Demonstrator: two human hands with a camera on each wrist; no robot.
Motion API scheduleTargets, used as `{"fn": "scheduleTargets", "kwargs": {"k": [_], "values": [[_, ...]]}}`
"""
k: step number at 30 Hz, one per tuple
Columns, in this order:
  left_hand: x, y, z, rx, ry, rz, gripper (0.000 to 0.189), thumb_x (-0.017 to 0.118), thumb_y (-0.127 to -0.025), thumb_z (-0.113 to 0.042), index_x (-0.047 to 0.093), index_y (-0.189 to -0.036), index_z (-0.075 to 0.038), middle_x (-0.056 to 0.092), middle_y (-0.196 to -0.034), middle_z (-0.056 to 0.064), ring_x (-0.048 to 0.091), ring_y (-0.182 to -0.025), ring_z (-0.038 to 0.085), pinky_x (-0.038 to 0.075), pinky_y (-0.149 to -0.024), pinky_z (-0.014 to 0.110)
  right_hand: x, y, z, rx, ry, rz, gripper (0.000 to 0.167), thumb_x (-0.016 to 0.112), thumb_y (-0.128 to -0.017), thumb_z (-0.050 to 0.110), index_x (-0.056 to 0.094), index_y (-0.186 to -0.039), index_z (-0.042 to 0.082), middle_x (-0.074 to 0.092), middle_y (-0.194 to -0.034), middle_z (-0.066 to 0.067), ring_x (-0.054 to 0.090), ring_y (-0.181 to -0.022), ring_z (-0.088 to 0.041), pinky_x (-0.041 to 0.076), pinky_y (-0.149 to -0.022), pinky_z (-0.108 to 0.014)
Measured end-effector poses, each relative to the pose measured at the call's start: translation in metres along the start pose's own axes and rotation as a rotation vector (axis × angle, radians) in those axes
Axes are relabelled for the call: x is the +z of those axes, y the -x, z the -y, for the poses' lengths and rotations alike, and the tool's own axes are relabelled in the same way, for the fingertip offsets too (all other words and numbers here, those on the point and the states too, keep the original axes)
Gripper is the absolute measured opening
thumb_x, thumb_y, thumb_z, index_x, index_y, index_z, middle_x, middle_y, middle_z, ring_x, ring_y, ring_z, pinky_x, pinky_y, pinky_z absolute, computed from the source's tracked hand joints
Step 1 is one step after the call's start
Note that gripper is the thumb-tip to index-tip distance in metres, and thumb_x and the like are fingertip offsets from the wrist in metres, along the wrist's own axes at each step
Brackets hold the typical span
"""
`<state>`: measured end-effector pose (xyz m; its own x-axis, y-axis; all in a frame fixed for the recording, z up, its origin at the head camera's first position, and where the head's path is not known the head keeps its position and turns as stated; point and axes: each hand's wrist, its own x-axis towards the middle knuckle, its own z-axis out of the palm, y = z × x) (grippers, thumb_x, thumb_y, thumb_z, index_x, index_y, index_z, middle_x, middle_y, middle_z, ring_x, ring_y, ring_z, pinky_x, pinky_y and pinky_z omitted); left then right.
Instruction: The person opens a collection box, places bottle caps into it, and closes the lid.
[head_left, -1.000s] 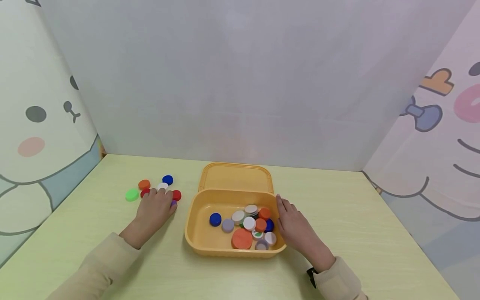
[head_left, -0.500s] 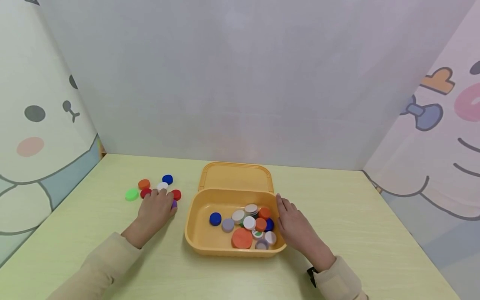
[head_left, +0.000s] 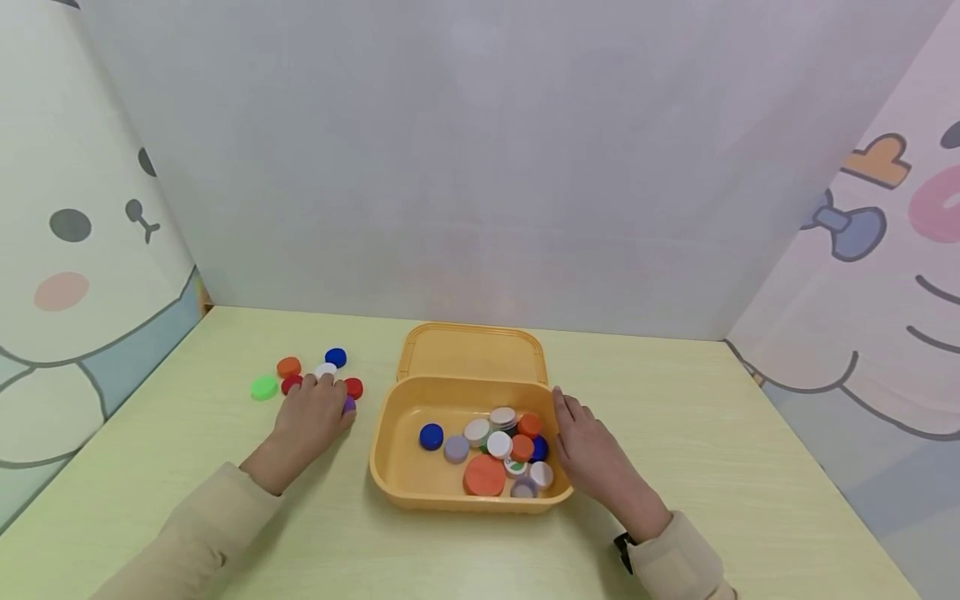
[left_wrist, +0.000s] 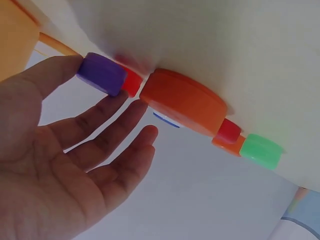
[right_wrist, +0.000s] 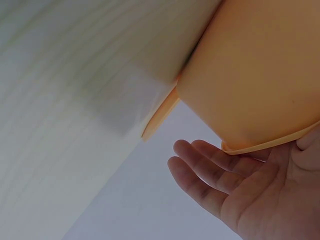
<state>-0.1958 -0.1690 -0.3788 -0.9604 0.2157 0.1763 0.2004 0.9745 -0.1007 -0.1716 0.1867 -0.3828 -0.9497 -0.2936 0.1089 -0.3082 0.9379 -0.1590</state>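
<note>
My left hand (head_left: 311,417) is among several loose bottle caps at the left of the table. In the left wrist view, its thumb and index finger pinch a purple bottle cap (left_wrist: 102,73) at its two sides. A large orange cap (left_wrist: 184,101) stands right at the other fingertips, hidden under the hand in the head view. My right hand (head_left: 592,446) rests with straight fingers along the right rim of a yellow-orange plastic box (head_left: 401,479). Inside the box lie several caps, among them a blue cap (head_left: 431,437) and a large orange-red cap (head_left: 484,476).
Around the left hand lie a green cap (head_left: 264,387), an orange cap (head_left: 288,367), a blue cap (head_left: 335,357), a white cap (head_left: 326,370) and a red cap (head_left: 354,388). The box's lid (head_left: 472,354) lies flipped open behind it, toward the pale back wall (head_left: 480,167).
</note>
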Motion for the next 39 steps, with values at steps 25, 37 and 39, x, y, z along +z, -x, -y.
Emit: {"fn": "scheduleTargets", "kwargs": {"k": [25, 37, 39], "values": [[-0.045, -0.017, -0.037, 0.066, 0.008, -0.11, 0.039, 0.066, -0.082, -0.035, 0.058, -0.095, 0.002, 0.058, -0.087, 0.015, 0.053, -0.08, 0.03, 0.052, -0.069, 0.038, 0.0, -0.001, -0.002, -0.012, -0.004, -0.009, 0.058, 0.048, -0.091, 0.015, 0.025, -0.141, -0.004, 0.04, -0.137, -0.022, 0.046, -0.12, -0.034, 0.042, -0.096, -0.05], [-0.046, -0.017, -0.08, 0.16, 0.017, -0.104, 0.038, 0.065, -0.082, -0.035, 0.06, -0.103, -0.004, 0.061, -0.092, 0.011, 0.055, -0.083, 0.025, 0.051, -0.073, 0.034, -0.001, 0.0, 0.0, 0.002, -0.016, 0.008, 0.058, 0.048, -0.092, 0.015, 0.024, -0.142, -0.003, 0.038, -0.138, -0.022, 0.045, -0.122, -0.035, 0.04, -0.098, -0.05], [-0.045, -0.017, -0.086, 0.181, 0.022, -0.089, 0.038, 0.065, -0.082, -0.036, 0.059, -0.103, -0.004, 0.061, -0.092, 0.011, 0.055, -0.084, 0.025, 0.051, -0.073, 0.034, -0.001, 0.0, 0.0, 0.001, -0.013, 0.005, 0.059, 0.048, -0.091, 0.015, 0.025, -0.142, -0.003, 0.038, -0.138, -0.022, 0.045, -0.121, -0.035, 0.04, -0.098, -0.05]]}}
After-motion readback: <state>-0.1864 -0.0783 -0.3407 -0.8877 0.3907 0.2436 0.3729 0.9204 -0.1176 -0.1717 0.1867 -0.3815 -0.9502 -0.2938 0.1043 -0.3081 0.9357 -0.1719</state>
